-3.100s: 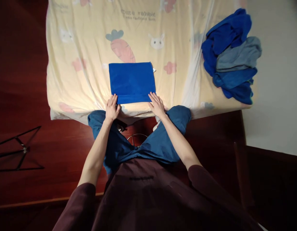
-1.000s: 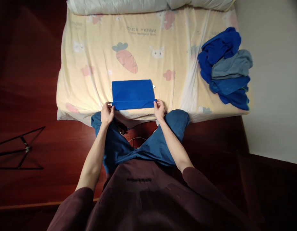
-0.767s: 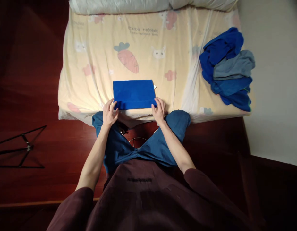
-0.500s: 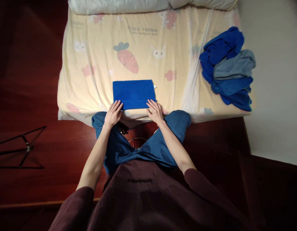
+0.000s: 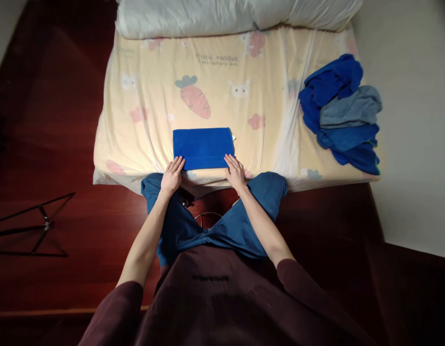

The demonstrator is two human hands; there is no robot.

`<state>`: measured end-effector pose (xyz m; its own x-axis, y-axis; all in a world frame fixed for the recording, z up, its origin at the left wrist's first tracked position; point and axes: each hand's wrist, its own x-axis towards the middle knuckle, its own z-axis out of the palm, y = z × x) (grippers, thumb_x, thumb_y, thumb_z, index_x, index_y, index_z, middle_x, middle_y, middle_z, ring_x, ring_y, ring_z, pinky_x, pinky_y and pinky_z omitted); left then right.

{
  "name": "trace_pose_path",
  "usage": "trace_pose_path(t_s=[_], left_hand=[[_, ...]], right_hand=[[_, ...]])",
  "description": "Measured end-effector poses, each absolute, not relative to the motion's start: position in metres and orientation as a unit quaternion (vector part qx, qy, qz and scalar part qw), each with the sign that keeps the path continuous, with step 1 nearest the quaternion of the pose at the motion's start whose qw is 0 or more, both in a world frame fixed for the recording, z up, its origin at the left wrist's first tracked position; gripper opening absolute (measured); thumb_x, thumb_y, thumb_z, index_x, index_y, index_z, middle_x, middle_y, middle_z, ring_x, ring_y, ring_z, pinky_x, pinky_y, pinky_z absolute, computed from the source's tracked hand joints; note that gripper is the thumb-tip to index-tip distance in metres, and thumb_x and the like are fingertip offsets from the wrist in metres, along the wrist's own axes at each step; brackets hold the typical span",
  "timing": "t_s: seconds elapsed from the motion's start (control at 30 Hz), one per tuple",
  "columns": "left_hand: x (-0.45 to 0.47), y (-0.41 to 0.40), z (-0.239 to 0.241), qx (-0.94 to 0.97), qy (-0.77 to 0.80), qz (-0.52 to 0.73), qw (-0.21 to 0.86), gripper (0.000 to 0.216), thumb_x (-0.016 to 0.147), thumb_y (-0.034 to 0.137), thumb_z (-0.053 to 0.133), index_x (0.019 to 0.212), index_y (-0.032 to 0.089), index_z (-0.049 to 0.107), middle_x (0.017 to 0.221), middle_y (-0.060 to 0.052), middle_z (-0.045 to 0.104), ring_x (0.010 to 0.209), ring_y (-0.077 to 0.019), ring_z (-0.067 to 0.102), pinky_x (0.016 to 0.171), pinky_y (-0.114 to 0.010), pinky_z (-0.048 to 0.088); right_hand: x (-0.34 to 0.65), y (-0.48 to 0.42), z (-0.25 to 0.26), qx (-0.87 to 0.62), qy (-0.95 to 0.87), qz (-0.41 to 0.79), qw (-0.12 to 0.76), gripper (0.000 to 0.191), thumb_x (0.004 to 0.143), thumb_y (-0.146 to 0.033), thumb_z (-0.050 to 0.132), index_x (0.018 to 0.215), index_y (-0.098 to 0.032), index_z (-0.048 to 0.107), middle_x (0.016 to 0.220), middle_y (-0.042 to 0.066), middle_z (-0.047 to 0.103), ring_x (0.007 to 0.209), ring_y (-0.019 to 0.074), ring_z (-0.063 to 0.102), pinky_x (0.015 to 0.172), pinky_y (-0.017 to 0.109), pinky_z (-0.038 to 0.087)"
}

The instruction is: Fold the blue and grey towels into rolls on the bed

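Note:
A blue cloth (image 5: 203,144), folded into a flat rectangle, lies near the front edge of the bed, with a strip turned up along its near side. A small white tag shows at its right edge. At the near left corner, my left hand (image 5: 174,173) rests with its fingers stretched out on the cloth. My right hand (image 5: 235,171) lies the same way on the near right corner, fingers extended. Neither hand grips the fabric; both touch it from above.
The bed (image 5: 146,101) has a yellow sheet with carrot and rabbit prints. A heap of blue and grey-blue cloths (image 5: 341,115) lies at its right side by the wall. A rolled white quilt (image 5: 237,17) spans the back. Black tripod legs (image 5: 45,226) stand on the floor at left.
The view has tilted slightly, so everything sits a little lower in the picture. Both hands stay flat on the near corners of the cloth, with barely any movement.

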<state>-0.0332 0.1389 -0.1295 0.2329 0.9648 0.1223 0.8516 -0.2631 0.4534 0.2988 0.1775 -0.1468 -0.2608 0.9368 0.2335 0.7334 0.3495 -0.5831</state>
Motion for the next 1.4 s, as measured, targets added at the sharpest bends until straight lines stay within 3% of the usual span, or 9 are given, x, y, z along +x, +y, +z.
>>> trace_pose_path(t_s=[0.17, 0.4, 0.53, 0.7, 0.87, 1.03, 1.27, 1.4], left_hand=[[-0.036, 0.137, -0.127, 0.777, 0.584, 0.179, 0.152, 0.071, 0.089, 0.006, 0.037, 0.16, 0.016, 0.044, 0.167, -0.012, 0.039, 0.159, -0.0264, 0.03, 0.13, -0.052, 0.028], [-0.047, 0.114, -0.117, 0.755, 0.585, 0.229, 0.19, 0.061, 0.093, 0.01, 0.038, 0.152, 0.018, 0.053, 0.158, -0.012, 0.053, 0.151, -0.0236, 0.045, 0.128, -0.049, 0.037], [-0.049, 0.108, -0.117, 0.713, 0.62, 0.264, 0.196, 0.059, 0.088, 0.009, 0.043, 0.145, 0.018, 0.059, 0.146, -0.013, 0.063, 0.142, -0.0254, 0.055, 0.124, -0.049, 0.042], [-0.048, 0.112, -0.12, 0.686, 0.638, 0.286, 0.202, 0.062, 0.08, 0.007, 0.048, 0.139, 0.019, 0.062, 0.14, -0.013, 0.065, 0.136, -0.0276, 0.058, 0.122, -0.049, 0.044], [-0.046, 0.113, -0.119, 0.613, 0.68, 0.344, 0.209, 0.041, 0.095, 0.023, 0.05, 0.134, 0.019, 0.061, 0.13, -0.014, 0.069, 0.122, -0.0281, 0.067, 0.108, -0.048, 0.055], [-0.041, 0.113, -0.114, 0.548, 0.705, 0.387, 0.23, 0.041, 0.1, 0.044, 0.053, 0.133, 0.019, 0.058, 0.112, -0.013, 0.073, 0.091, -0.0232, 0.073, 0.088, -0.039, 0.06], [-0.041, 0.116, -0.115, 0.539, 0.704, 0.403, 0.227, 0.038, 0.099, 0.045, 0.056, 0.129, 0.021, 0.057, 0.112, -0.013, 0.073, 0.089, -0.0231, 0.073, 0.082, -0.039, 0.062], [-0.042, 0.114, -0.116, 0.556, 0.7, 0.409, 0.182, 0.037, 0.099, 0.041, 0.057, 0.13, 0.021, 0.057, 0.121, -0.017, 0.069, 0.099, -0.0262, 0.072, 0.085, -0.042, 0.063]], right_hand=[[0.301, 0.177, -0.144, -0.527, -0.778, 0.195, 0.28, 0.06, 0.095, -0.007, 0.041, 0.151, -0.02, 0.057, 0.158, 0.008, 0.055, 0.153, 0.0189, 0.044, 0.128, 0.048, 0.034], [0.31, 0.168, -0.134, -0.532, -0.757, 0.207, 0.317, 0.041, 0.1, -0.022, 0.049, 0.135, -0.019, 0.069, 0.138, 0.012, 0.07, 0.135, 0.025, 0.061, 0.118, 0.048, 0.045], [0.311, 0.17, -0.137, -0.541, -0.729, 0.24, 0.346, 0.039, 0.093, -0.021, 0.058, 0.13, -0.017, 0.07, 0.129, 0.015, 0.072, 0.127, 0.0278, 0.064, 0.114, 0.047, 0.05], [0.308, 0.175, -0.146, -0.55, -0.704, 0.262, 0.366, 0.05, 0.083, -0.01, 0.055, 0.13, -0.019, 0.068, 0.127, 0.012, 0.073, 0.127, 0.0281, 0.062, 0.116, 0.048, 0.048], [0.305, 0.18, -0.153, -0.598, -0.643, 0.257, 0.402, 0.034, 0.092, -0.037, 0.062, 0.118, -0.018, 0.072, 0.118, 0.017, 0.075, 0.113, 0.032, 0.067, 0.101, 0.048, 0.055], [0.303, 0.181, -0.157, -0.626, -0.618, 0.262, 0.396, 0.047, 0.096, -0.061, 0.052, 0.104, -0.019, 0.07, 0.092, 0.013, 0.075, 0.083, 0.0277, 0.068, 0.079, 0.04, 0.056], [0.302, 0.181, -0.158, -0.634, -0.616, 0.258, 0.391, 0.048, 0.095, -0.064, 0.05, 0.097, -0.02, 0.069, 0.084, 0.011, 0.072, 0.076, 0.0265, 0.066, 0.074, 0.039, 0.055], [0.301, 0.179, -0.153, -0.629, -0.611, 0.249, 0.411, 0.05, 0.095, -0.061, 0.052, 0.115, -0.018, 0.069, 0.098, 0.015, 0.074, 0.085, 0.0296, 0.07, 0.079, 0.044, 0.059]])
